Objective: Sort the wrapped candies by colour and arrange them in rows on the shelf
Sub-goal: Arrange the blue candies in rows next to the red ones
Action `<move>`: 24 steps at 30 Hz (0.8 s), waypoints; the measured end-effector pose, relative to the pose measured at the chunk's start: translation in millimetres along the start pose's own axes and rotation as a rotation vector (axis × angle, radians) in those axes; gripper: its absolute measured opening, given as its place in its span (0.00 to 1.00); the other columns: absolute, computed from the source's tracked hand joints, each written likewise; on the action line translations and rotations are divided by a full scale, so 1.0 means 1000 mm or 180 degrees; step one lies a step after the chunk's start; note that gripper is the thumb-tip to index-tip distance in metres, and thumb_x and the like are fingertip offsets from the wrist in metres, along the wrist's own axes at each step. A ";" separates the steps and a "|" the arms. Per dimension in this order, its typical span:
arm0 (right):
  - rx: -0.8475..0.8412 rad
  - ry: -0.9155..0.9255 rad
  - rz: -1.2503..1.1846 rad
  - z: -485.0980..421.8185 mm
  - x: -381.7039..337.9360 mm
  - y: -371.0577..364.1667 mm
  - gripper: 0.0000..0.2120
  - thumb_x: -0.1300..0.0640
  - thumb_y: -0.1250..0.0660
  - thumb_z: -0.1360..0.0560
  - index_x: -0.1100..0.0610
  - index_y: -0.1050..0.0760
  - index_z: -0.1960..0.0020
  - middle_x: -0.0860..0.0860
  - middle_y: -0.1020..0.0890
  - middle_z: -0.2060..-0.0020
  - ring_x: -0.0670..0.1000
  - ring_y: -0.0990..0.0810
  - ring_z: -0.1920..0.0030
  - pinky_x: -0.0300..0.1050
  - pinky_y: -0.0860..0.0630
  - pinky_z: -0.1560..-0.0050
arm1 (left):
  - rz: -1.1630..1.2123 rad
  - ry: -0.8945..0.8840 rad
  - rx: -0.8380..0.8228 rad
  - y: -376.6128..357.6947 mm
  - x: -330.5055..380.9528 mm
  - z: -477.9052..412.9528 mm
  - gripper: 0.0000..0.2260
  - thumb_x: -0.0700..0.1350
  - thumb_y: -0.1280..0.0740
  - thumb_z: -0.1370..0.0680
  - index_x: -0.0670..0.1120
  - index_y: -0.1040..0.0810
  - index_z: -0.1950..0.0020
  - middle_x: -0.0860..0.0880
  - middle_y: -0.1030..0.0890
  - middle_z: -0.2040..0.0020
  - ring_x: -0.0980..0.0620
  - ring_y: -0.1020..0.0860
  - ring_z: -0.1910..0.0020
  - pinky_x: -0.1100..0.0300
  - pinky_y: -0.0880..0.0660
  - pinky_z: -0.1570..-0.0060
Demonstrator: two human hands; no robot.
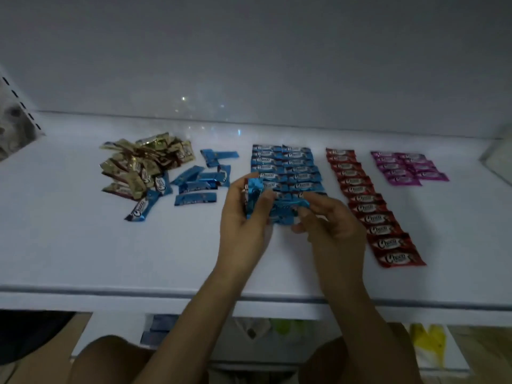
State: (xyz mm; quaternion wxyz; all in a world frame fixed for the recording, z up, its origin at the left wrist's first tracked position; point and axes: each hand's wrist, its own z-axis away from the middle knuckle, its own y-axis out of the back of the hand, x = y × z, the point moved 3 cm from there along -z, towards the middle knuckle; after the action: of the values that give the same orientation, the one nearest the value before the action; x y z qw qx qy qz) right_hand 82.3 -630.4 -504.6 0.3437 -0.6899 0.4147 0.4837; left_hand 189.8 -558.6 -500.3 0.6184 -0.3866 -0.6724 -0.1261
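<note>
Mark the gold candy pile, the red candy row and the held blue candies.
gold candy pile (144,162): head view, middle of the heap.
red candy row (367,207): head view, wrapper midway down the row.
held blue candies (282,206): head view, foil of the front wrapper.

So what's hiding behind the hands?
Two rows of blue candies lie on the shelf behind the left hand and right hand, which hold a bunch of blue candies. The rows' near ends are covered, so how many lie there cannot be seen.
</note>
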 end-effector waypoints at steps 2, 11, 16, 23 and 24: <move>0.0068 -0.0032 -0.0162 0.000 0.000 0.001 0.11 0.69 0.33 0.26 0.54 0.22 0.51 0.52 0.17 0.55 0.47 0.17 0.62 0.32 0.25 0.66 | -0.0328 -0.0029 0.0016 0.001 -0.002 0.000 0.08 0.39 0.36 0.21 0.46 0.27 0.42 0.48 0.19 0.46 0.54 0.18 0.49 0.62 0.21 0.55; 0.0441 -0.0133 -0.0684 0.001 0.005 0.011 0.07 0.69 0.33 0.28 0.60 0.27 0.55 0.56 0.20 0.57 0.50 0.20 0.54 0.39 0.22 0.57 | -0.0758 0.0248 -0.0056 0.003 -0.010 -0.001 0.12 0.45 0.28 0.25 0.42 0.23 0.44 0.48 0.16 0.49 0.52 0.17 0.50 0.58 0.20 0.54; 0.0499 -0.0098 -0.0866 0.001 0.006 0.013 0.12 0.76 0.38 0.28 0.60 0.28 0.56 0.54 0.20 0.57 0.50 0.20 0.50 0.41 0.22 0.54 | -0.0795 0.0196 -0.0171 0.000 -0.006 0.001 0.10 0.41 0.28 0.26 0.54 0.23 0.63 0.52 0.16 0.61 0.55 0.18 0.59 0.63 0.23 0.61; 0.0276 -0.0280 -0.1046 -0.002 0.002 0.009 0.18 0.73 0.35 0.28 0.56 0.29 0.44 0.55 0.19 0.47 0.45 0.18 0.50 0.35 0.23 0.55 | -0.0608 -0.0043 -0.0167 0.000 -0.001 0.001 0.22 0.35 0.29 0.26 0.59 0.25 0.71 0.39 0.17 0.56 0.46 0.17 0.49 0.64 0.24 0.60; 0.0213 -0.0356 -0.1058 -0.003 0.003 0.008 0.17 0.73 0.34 0.28 0.58 0.29 0.43 0.55 0.19 0.48 0.46 0.18 0.50 0.35 0.23 0.55 | -0.0637 -0.0058 -0.0156 0.001 -0.001 0.002 0.21 0.35 0.29 0.26 0.59 0.25 0.70 0.39 0.17 0.57 0.44 0.18 0.50 0.63 0.25 0.60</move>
State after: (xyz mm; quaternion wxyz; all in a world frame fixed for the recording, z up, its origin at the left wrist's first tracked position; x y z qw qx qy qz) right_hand 76.9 -636.9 -507.6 0.4643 -0.7091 0.2910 0.4437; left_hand 188.9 -557.3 -501.5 0.5870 -0.3337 -0.7100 -0.2001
